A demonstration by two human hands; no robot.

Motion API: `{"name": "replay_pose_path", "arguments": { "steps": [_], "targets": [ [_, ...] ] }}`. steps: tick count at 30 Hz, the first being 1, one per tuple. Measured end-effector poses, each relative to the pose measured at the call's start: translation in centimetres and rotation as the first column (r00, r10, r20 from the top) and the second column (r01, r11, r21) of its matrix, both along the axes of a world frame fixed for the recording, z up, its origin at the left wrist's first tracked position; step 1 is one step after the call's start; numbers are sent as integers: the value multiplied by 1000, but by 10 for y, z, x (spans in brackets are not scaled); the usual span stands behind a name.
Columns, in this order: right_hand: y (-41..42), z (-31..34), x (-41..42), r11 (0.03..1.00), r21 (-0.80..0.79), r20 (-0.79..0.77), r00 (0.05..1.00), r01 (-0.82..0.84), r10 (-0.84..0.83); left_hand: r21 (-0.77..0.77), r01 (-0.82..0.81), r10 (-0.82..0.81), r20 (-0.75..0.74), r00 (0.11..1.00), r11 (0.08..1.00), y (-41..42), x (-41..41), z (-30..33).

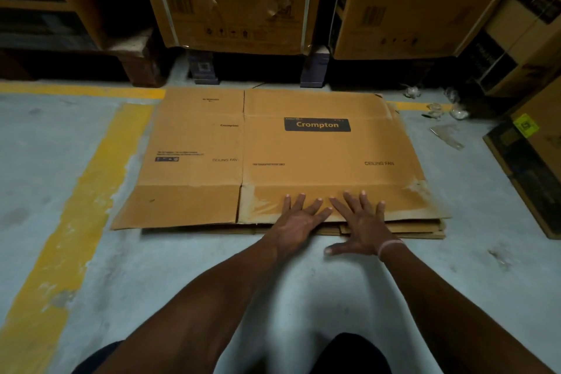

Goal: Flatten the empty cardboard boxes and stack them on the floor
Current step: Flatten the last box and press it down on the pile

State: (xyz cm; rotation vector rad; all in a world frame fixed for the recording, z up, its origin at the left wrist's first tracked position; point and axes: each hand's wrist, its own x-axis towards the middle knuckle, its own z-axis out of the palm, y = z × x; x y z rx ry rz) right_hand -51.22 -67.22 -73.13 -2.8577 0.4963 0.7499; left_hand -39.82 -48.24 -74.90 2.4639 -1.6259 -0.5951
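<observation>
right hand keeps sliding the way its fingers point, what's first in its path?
Nothing on the flattened box itself: the right hand would cross bare cardboard past the "CEILING FAN" print. Likely first obstacle beyond the far edge is the upright carton; depth unclear.

Grey floor [60,136], yellow lines [91,179], perhaps dim.

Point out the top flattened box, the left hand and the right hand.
top flattened box [303,149]: head view, middle of its printed panel.
left hand [299,218]: head view, back of the hand.
right hand [362,223]: head view, back of the hand.
</observation>
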Motion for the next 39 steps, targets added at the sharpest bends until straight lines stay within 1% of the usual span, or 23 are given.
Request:
{"name": "replay_pose_path", "arguments": {
  "steps": [2,4,6,9,13,15,17,19,21,22,24,26,28,30,34,35,39],
  "targets": [
    [-5,0,2,990,-142,13,1000,-17,19,-32,10,-10,1,1000,999,-10,1,-5],
    [-16,2,1,975,-222,33,999,31,-25,-52,18,-18,6,1000,998,-20,2,-8],
    [-26,4,-1,970,-233,1,997,73,-75,-52,43,-43,-3,999,998,-30,2,-7],
    [-30,2,-4,966,-244,-63,992,89,-107,-13,87,-87,-30,996,996,-36,2,-3],
    [-21,-4,-6,969,-214,-89,986,121,-143,57,126,-127,8,992,990,-12,18,-10],
    [-18,-9,-6,972,-213,-153,979,104,-138,67,107,-110,33,993,992,14,36,-22],
    [-10,-11,2,972,-204,-178,971,119,-156,83,33,-41,93,995,996,47,61,-29],
    [3,-8,21,978,-157,-78,986,135,-149,98,-134,119,139,983,986,81,87,-30],
    [23,-4,50,993,-85,23,997,77,-75,64,-312,301,138,944,948,112,106,-24],
    [35,-3,67,998,-46,50,998,47,-45,40,-374,368,115,923,926,124,114,-21],
    [57,-3,102,1000,-6,81,997,15,-15,15,-463,462,47,886,886,142,130,-20],
    [72,-9,134,1000,-7,84,996,10,-9,26,-524,523,37,851,851,152,147,-21],
    [81,-21,158,999,-7,102,994,36,-35,25,-562,560,50,827,827,156,166,-29],
    [89,-41,170,996,-2,167,982,86,-84,8,-577,575,69,815,817,156,185,-37],
    [107,-73,171,981,-120,370,924,152,-98,-22,-578,575,139,806,816,158,210,-53],
    [108,-76,171,977,-140,400,912,163,-95,-31,-577,574,163,803,816,158,212,-57],
    [107,-76,176,972,-160,399,912,171,-95,-116,-572,583,231,779,812,158,207,-65]
  ]
}}
